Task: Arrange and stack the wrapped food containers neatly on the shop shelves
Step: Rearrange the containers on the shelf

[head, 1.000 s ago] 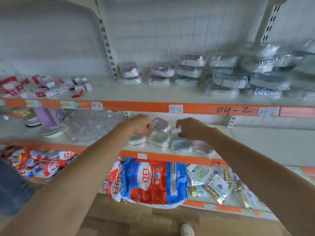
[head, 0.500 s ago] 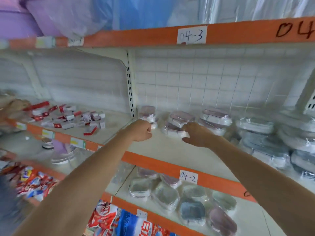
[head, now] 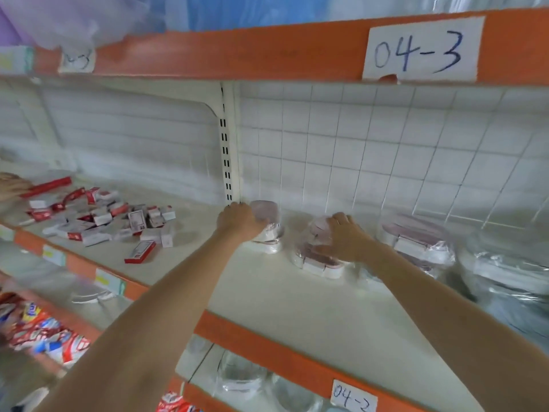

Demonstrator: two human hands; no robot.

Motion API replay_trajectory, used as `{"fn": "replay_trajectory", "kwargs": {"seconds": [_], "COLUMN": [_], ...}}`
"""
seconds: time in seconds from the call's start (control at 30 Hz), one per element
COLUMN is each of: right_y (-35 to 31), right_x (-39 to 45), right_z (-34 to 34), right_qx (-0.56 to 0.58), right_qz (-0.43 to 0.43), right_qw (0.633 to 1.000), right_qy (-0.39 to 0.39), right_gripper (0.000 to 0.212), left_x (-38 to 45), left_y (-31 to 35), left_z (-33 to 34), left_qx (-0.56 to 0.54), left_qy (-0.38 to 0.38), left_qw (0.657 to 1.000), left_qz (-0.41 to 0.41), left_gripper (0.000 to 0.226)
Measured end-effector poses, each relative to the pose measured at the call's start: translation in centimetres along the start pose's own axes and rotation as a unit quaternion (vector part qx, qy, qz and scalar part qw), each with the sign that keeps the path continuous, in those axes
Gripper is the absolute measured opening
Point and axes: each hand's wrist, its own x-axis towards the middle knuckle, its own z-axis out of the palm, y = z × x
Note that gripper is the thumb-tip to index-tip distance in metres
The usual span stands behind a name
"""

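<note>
Wrapped food containers with pink lids stand in low stacks at the back of the middle shelf. My left hand grips the top container of the leftmost stack, beside the slotted upright. My right hand curls over the top container of the second stack, thumb in front and fingers over the lid. A third stack stands untouched to the right. Larger wrapped containers crowd the far right, blurred.
Small red and white boxes lie scattered on the left part of the shelf. The orange-edged shelf labelled 04-3 hangs close overhead. More wrapped containers lie on the shelf below. Another person's hand shows at the far left.
Both hands rose from the lower shelf to the middle shelf and reached back to the two leftmost stacks. The view tilted up and moved closer.
</note>
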Motion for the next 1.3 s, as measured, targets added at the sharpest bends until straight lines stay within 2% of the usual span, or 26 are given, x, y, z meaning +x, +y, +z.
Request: {"fn": "replay_trajectory", "kwargs": {"seconds": [0.17, 0.27, 0.33, 0.43, 0.5, 0.6, 0.77, 0.97, 1.1, 1.3], "right_y": [1.2, 1.5, 1.5, 1.3, 1.2, 1.0, 0.0, -1.4, -2.2, -2.0], "right_x": [3.3, 3.9, 4.0, 3.9, 3.6, 3.0, 1.5, -1.7, -4.5, -10.0], "right_z": [-0.3, 0.4, 1.1, 1.2, 1.1, 1.0, 0.5, 1.2, 3.0, 3.9], "right_qx": [0.041, 0.039, 0.010, -0.006, -0.007, -0.008, -0.001, 0.005, 0.011, 0.015], "right_qz": [0.083, 0.115, 0.108, 0.092, 0.084, 0.061, 0.022, -0.024, -0.039, -0.026], "right_qw": [0.995, 0.989, 0.991, 0.994, 0.996, 0.998, 1.000, 1.000, 0.998, 0.999], "right_qy": [-0.043, -0.080, -0.078, -0.050, -0.037, -0.019, 0.005, 0.016, 0.042, 0.023], "right_gripper": [0.102, 0.109, 0.105, 0.097, 0.093, 0.087, 0.089, 0.087, 0.091, 0.093], "left_x": [4.2, 5.3, 5.9, 5.9, 5.9, 5.9, 4.5, -1.5, -6.9, -12.8], "left_y": [1.7, 2.3, 2.5, 2.6, 2.6, 2.1, 0.7, -0.3, -1.4, -1.3], "left_z": [1.0, 1.8, 2.9, 4.5, 5.0, 4.8, 3.3, 1.7, 2.6, 2.6], "left_qx": [-0.021, 0.016, 0.021, 0.021, 0.018, 0.019, 0.034, 0.018, 0.033, 0.042], "left_qy": [-0.030, -0.036, -0.050, -0.059, -0.047, -0.020, 0.017, 0.040, 0.017, -0.034], "left_qw": [0.999, 0.999, 0.998, 0.998, 0.998, 1.000, 0.999, 0.999, 0.999, 0.998], "left_qz": [-0.006, 0.022, 0.030, -0.019, -0.033, -0.014, -0.005, 0.005, 0.000, 0.015], "left_gripper": [0.079, 0.063, 0.059, 0.097, 0.108, 0.103, 0.093, 0.090, 0.091, 0.090]}}
